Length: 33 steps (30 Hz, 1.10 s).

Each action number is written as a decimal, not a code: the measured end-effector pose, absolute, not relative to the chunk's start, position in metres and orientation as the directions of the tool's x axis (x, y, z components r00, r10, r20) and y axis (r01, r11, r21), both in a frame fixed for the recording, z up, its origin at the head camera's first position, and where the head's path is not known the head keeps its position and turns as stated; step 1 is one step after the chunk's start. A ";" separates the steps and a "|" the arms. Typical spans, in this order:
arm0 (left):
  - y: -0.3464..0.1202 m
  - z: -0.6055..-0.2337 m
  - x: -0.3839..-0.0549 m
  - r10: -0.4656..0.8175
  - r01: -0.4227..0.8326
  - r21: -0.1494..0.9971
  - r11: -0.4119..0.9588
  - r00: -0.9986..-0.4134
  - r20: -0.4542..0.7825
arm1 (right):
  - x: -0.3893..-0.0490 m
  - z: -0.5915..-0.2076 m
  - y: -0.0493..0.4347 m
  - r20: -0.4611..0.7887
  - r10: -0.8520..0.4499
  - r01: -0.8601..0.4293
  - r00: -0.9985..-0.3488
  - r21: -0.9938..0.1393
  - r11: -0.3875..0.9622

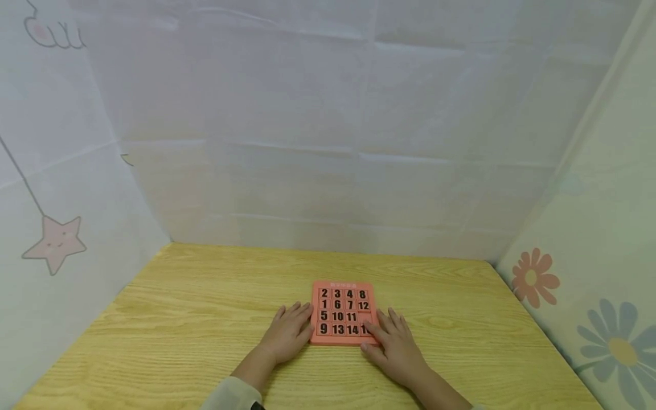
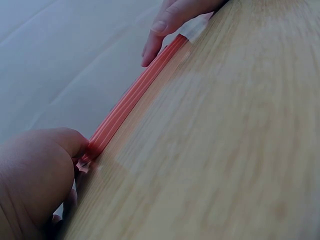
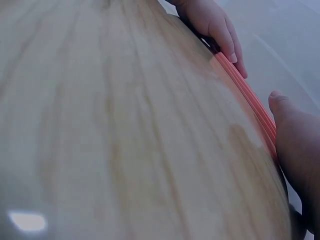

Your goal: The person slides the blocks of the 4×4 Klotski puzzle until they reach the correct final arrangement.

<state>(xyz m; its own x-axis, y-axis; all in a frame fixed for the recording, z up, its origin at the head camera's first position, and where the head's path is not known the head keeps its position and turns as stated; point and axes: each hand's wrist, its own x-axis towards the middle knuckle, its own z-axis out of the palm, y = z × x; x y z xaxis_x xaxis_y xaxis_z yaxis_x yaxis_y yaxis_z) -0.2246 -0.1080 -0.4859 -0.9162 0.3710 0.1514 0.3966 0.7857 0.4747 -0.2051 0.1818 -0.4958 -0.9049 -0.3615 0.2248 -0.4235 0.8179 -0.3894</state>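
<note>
A coral number slide puzzle (image 1: pixel 338 341) lies flat on the table, its black-numbered tiles facing up. The top row reads 2, 3, 4, 8; the empty slot sits right of tile 11 (image 1: pixel 351 316). My left hand (image 1: pixel 287 335) rests at the puzzle's left edge, fingers extended and thumb against the side. On the right, my right hand (image 1: pixel 400 348) lies beside the frame. Its index fingertip is over the bottom-right tile (image 1: pixel 364 329), partly hiding the number, and its thumb is by the lower right corner. In the left wrist view the puzzle's ridged side (image 2: pixel 135 102) shows.
The wood-grain table (image 1: pixel 205 302) extends around the puzzle on every side. Pale cloth walls enclose it at the back, left and right, printed with a pink star (image 1: pixel 55 244) and flowers (image 1: pixel 533 278).
</note>
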 end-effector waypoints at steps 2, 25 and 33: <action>-0.108 -0.486 -0.225 0.372 0.396 0.474 0.786 -0.916 0.149 | -0.204 -0.496 0.182 0.228 -0.360 -0.423 -0.905 -0.389 0.818; -0.110 -0.487 -0.224 0.376 0.393 0.487 0.780 -0.916 0.138 | -0.224 -0.495 0.174 0.283 -0.291 -0.383 -0.914 -0.361 0.850; -0.110 -0.488 -0.226 0.376 0.397 0.485 0.780 -0.915 0.144 | -0.242 -0.491 0.168 0.248 -0.278 -0.355 -0.928 -0.363 0.861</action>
<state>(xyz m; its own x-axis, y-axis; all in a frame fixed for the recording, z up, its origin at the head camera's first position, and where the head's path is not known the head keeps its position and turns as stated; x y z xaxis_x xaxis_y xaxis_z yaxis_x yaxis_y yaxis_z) -0.2257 -0.1101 -0.4882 -0.9153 0.3759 0.1444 0.3967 0.7797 0.4845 -0.2424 0.1681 -0.4907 -0.9279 -0.2781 0.2483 -0.3552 0.8615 -0.3628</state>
